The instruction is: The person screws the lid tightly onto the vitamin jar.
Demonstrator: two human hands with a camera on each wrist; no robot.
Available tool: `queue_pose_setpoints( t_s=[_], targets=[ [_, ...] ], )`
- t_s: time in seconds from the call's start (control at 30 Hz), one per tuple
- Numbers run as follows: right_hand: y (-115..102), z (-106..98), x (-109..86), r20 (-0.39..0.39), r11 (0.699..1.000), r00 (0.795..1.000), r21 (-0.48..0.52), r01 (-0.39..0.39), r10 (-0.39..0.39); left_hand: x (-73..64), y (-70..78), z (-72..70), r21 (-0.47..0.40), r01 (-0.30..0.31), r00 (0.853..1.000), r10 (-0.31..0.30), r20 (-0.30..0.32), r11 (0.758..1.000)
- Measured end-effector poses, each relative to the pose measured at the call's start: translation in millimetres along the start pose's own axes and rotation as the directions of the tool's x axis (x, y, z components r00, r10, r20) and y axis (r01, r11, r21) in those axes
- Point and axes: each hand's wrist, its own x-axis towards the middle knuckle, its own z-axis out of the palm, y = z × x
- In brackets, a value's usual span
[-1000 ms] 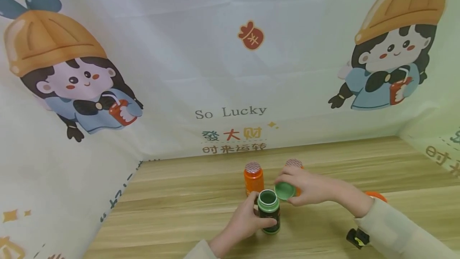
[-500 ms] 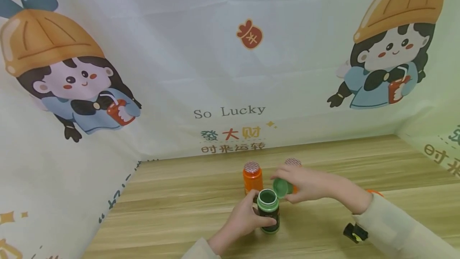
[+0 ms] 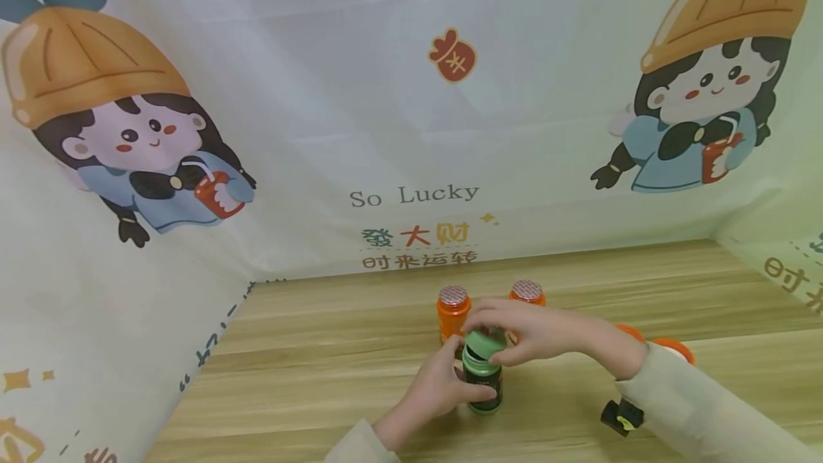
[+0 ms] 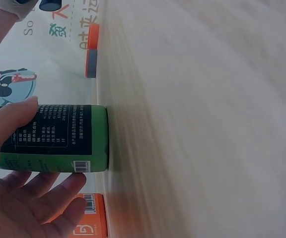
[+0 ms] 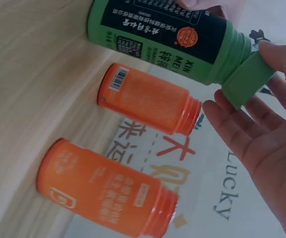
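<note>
The wood-grained surface [image 3: 308,370] bears an upright green bottle [image 3: 482,376]; behind it stand one orange bottle [image 3: 453,316] and, apart from it, a second orange bottle [image 5: 108,188]. To the right lie what look like two orange lids [image 3: 679,346], partly hidden.

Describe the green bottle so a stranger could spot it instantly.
On the wooden table, look in front of the two orange bottles. The left hand grips the green bottle there; its green body and black label set it apart from both.

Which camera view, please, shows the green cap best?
The right wrist view: the green cap shows large, mostly uncovered. In the head view, the right hand partly hides it; the left wrist view shows none clearly.
</note>
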Motion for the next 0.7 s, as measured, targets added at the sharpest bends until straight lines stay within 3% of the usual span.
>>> queue_pose_setpoints(
  t_s=[0.17,0.33,0.7],
  targets=[
    [-6.7,-3.5,6.0,0.056,0.992,0.998,-0.124,0.012,-0.005,0.9,0.5,0.4,-0.013,-0.007,1.0,0.008,0.004,1.0],
    [-13.4,-7.3,11.3,0.122,0.985,0.992,-0.172,0.004,0.017,0.5,0.2,-0.5,-0.019,0.016,1.0,-0.015,0.017,1.0],
    [-12.7,-5.2,15.6,0.175,0.996,0.984,-0.081,0.039,-0.024,-1.6,0.6,-1.7,-0.003,0.001,1.0,-0.001,0.021,1.0]
  ],
)
